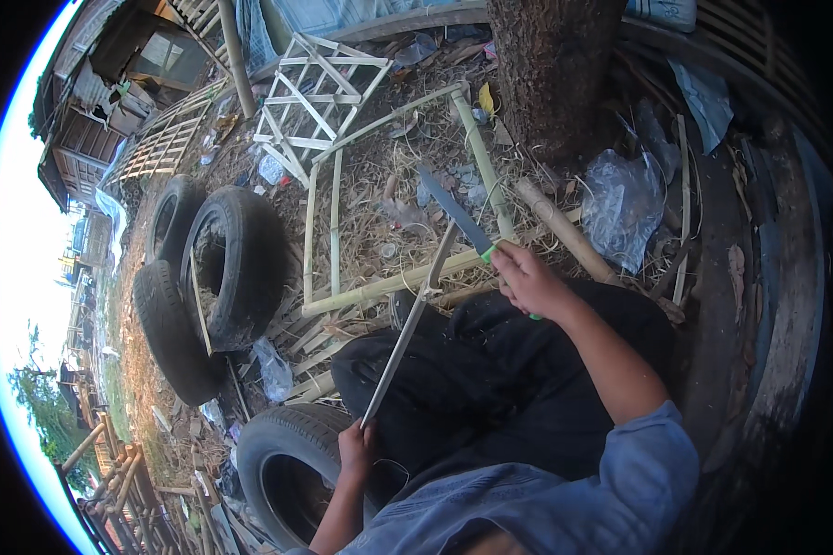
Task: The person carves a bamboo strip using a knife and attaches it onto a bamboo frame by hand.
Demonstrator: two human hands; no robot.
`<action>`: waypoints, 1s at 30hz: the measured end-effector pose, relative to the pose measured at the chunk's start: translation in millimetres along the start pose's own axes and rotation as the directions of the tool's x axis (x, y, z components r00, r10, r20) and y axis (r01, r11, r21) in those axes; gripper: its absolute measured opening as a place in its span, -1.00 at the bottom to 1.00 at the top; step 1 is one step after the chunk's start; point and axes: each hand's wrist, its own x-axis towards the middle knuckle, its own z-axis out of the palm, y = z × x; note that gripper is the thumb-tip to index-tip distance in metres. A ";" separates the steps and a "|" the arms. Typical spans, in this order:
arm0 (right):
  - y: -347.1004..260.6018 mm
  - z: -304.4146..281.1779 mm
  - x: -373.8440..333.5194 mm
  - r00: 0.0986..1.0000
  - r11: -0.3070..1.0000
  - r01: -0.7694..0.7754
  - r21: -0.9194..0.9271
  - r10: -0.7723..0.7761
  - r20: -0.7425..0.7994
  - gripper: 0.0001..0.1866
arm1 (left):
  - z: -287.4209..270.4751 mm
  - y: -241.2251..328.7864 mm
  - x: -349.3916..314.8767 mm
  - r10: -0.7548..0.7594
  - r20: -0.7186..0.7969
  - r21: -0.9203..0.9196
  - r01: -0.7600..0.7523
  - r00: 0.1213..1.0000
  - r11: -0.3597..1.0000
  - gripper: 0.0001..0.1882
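Note:
My right hand (530, 281) is wrapped round the green handle of a knife (459, 213). Its long grey blade points up and to the left, over the far end of a bamboo strip (400, 344). Whether blade and strip touch, I cannot tell. Low in the view, my left hand (355, 450) grips the near end of that strip, which slants up across my dark-trousered legs. Just beyond my knees, a bamboo frame (361, 296) of joined poles lies on the ground.
Several old tyres (250, 268) lie to the left, and another tyre (278, 444) sits beside my left arm. A lattice of pale slats (317, 100) stands beyond the frame. At the far right are a tree trunk (555, 74), a cut bamboo pole (565, 227) and a clear plastic bag (623, 203).

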 end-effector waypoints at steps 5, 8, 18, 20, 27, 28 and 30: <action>-9.2 -0.2 -0.9 0.982 0.965 0.160 0.208 -0.134 -0.135 -0.72 | 2.1 -15.0 0.3 0.033 -0.021 0.056 -0.032 0.999 0.998 -0.69; -1.0 2.3 -5.1 0.967 0.869 0.255 -0.423 -0.229 0.112 -0.67 | 0.7 -2.1 -2.0 -0.085 0.022 -0.051 0.086 0.996 0.995 -0.68; -4.5 -0.8 3.5 0.946 0.951 0.279 -0.134 -0.296 -0.130 -0.74 | 5.2 -17.4 2.3 -0.001 -0.022 0.027 0.002 1.000 1.000 -0.69; -2.1 -1.5 -3.8 0.946 0.914 0.305 -0.268 -0.323 -0.025 -0.72 | 5.6 -19.5 2.1 0.002 -0.027 0.027 -0.002 1.000 1.000 -0.70; -19.4 3.4 -7.1 0.956 0.982 0.163 -0.097 -0.182 -0.229 -0.71 | 6.8 -21.3 2.0 -0.008 -0.029 0.020 0.009 1.000 1.000 -0.72; -12.0 1.8 -4.5 0.961 0.970 0.183 -0.158 -0.210 -0.179 -0.71 | 6.6 -20.8 1.7 0.004 -0.035 0.017 -0.003 0.999 1.000 -0.72; -5.4 2.8 -3.8 0.972 0.959 0.181 -0.220 -0.208 -0.106 -0.71 | 7.0 -20.6 1.6 0.017 -0.044 0.020 -0.016 0.999 1.000 -0.72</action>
